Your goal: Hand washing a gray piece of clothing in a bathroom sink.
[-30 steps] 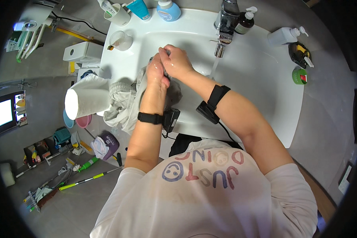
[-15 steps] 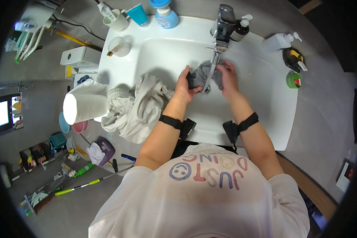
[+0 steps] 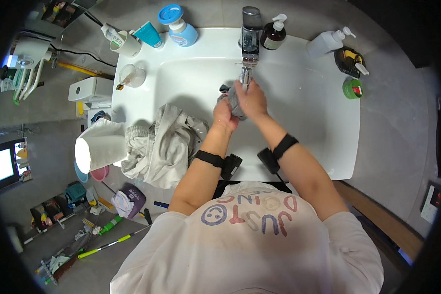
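Where the two forearms (image 3: 297, 159) reach forward, a wide white sink (image 3: 311, 132) spreads beneath them, larger than anything else around the hands. Over its left front part lies a crumpled pale-grey garment (image 3: 174, 144), a gathered band showing at its left end, with a white paper roll (image 3: 105, 149) just beside it. At the back rises a chrome faucet (image 3: 250, 41), its spout pointing down into the basin. Near the faucet's foot is the right hand (image 3: 252, 100), bent around the right side of a wet-looking bundle; the left hand (image 3: 225, 115) grips that bundle from the left, its fingers partly hidden. Along the back rim sit a blue pump bottle (image 3: 183, 35), left of the faucet, and a dark pump bottle (image 3: 273, 35), close on its right. Smaller than these, the bundle itself, a dark-grey cloth (image 3: 235, 105), is squeezed between both hands above the basin, just under the spout.
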Motion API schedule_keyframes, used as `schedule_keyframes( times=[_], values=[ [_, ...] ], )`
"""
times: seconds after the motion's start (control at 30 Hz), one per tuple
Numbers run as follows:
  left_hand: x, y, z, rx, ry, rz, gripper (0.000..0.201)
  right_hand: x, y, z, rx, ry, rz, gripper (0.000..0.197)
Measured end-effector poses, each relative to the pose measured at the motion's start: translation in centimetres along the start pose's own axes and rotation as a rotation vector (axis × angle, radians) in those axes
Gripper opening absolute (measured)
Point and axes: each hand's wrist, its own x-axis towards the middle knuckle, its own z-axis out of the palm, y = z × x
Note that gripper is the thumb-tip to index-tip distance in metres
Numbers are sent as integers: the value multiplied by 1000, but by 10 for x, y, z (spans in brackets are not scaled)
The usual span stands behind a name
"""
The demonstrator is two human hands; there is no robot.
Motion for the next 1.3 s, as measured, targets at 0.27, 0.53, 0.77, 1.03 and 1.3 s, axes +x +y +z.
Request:
schedule_keyframes(
  times=[0.27, 0.53, 0.77, 1.03, 1.3],
  values=[
    [-26, 30, -7, 123, 14, 54, 13, 22, 28, -14, -98, -181, -62, 38],
    [-61, 102, -6, 475, -49, 535, 26, 22, 54, -94, 462, -382, -146, 26],
    [-83, 115, 27, 647, -87, 784, 43, -5, 53, -102, -29, -358, -515, 24],
    [-89, 152, 1, 1074, 82, 1004, 21, -17, 60, -139, 104, -243, -288, 31],
    [-82, 93, 15, -12, -262, 222, 43, -34, 10, -114, 1518, -405, 188, 35]
  ],
)
